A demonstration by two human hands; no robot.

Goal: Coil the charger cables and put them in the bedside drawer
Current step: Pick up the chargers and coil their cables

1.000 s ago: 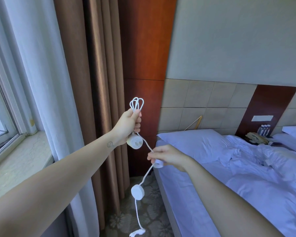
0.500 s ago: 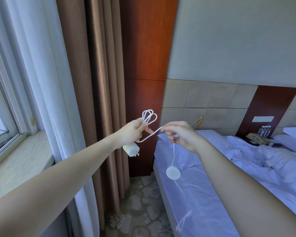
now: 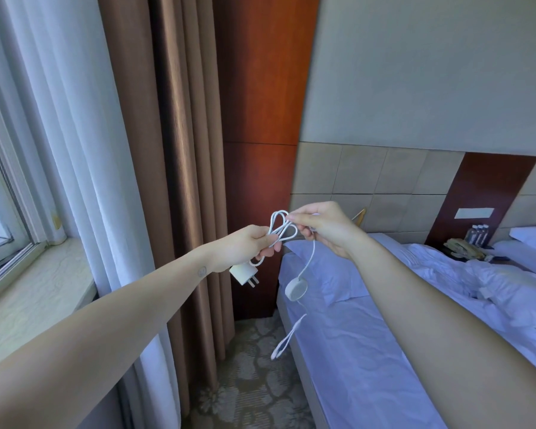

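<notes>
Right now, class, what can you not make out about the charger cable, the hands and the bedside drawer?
Head view only.
- Bedside drawer: not visible; rumpled bedding hides everything below the bottles.
- Free end of the charger cable: motion-blurred, connector unreadable.
- Loop count: left hand fingers cover the strands.
- Cable's path through the right hand: covered by its fingers.
- Bottle labels: too small.

Bare forearms, small round wrist tattoo
</notes>
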